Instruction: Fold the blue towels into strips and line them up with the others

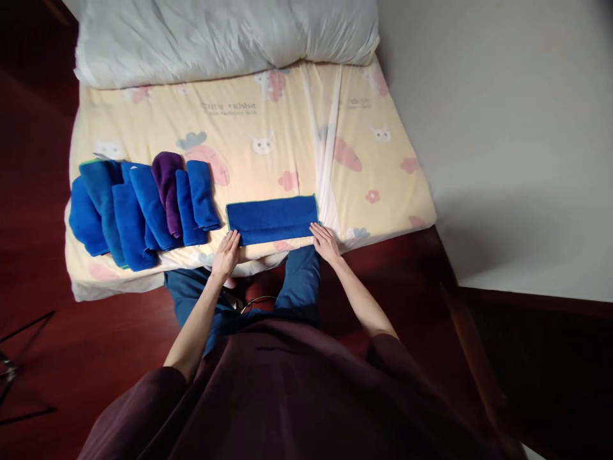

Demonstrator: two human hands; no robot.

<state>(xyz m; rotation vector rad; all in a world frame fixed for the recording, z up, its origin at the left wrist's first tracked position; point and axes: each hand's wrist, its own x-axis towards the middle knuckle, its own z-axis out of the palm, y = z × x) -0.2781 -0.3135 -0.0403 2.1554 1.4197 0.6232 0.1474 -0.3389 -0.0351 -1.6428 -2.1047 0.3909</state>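
A blue towel [272, 219], folded into a long strip, lies across the near edge of the bed [306, 147]. My left hand [226, 253] rests at the strip's left end, fingers stretched out onto its near corner. My right hand [324, 241] lies flat at the right end, fingertips touching that corner. Neither hand grips anything. To the left sits a row of several folded towels [138, 207], mostly blue, with one purple towel [167, 185] among them.
A white duvet [225, 38] is bunched at the far end of the bed. The sheet is yellow with rabbit and carrot prints. Dark red floor [96, 345] runs along the left; a pale wall [517, 140] stands on the right.
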